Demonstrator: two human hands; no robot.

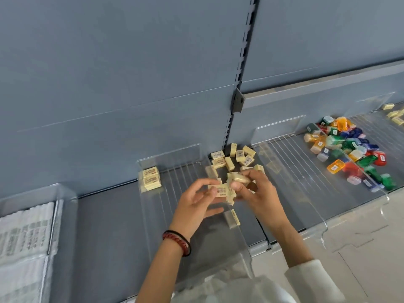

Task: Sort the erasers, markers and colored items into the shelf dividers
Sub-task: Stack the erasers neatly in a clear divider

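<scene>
While in left hand (194, 206) — eraser (222, 190) crosswise

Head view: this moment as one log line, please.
left hand: holds erasers | right hand: pinches erasers | loose eraser pile: behind hands | eraser stack: left of hands

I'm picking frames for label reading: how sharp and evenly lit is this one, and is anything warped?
Head view: the left hand, the right hand and the erasers between them are motion-blurred, print unreadable; light is soft and even, no hard shadows; the clear dividers show only faint edge glints; the wide lens tilts the shelf upright.
</scene>
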